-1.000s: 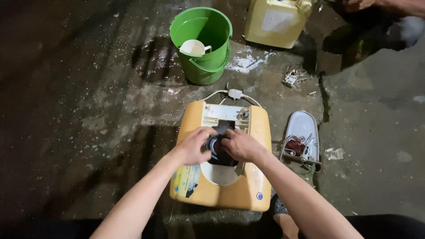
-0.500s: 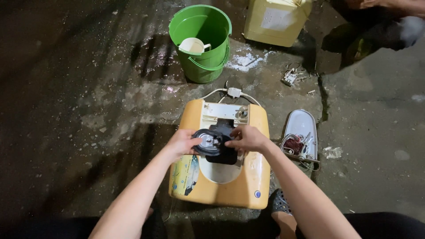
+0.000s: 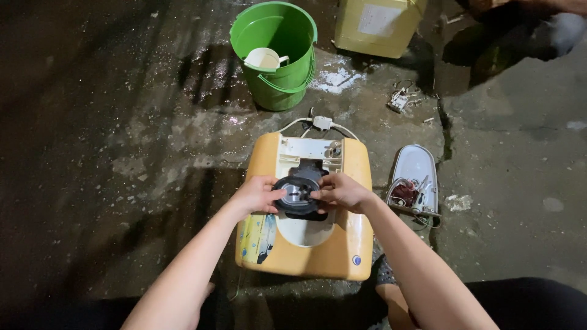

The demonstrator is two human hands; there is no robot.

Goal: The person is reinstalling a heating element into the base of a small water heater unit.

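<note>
A yellow-orange appliance housing (image 3: 342, 244) lies flat on the concrete floor, with a white inner panel (image 3: 309, 150) at its far end. My left hand (image 3: 257, 195) and my right hand (image 3: 339, 192) together hold a round black part (image 3: 296, 194) just above the housing's middle opening. The left hand grips its left rim, the right hand its right rim. A darker black piece shows right behind and under the round part.
A green bucket (image 3: 284, 91) with a white cup (image 3: 264, 59) inside stands farther back. A pale yellow jerrycan (image 3: 373, 24) is behind it. A white cover with wires (image 3: 416, 180) lies to the right, small parts (image 3: 400, 101) beyond. Another person is at top right.
The round black part has been lifted and tilted up from the housing; both hands moved slightly apart along its rim.
</note>
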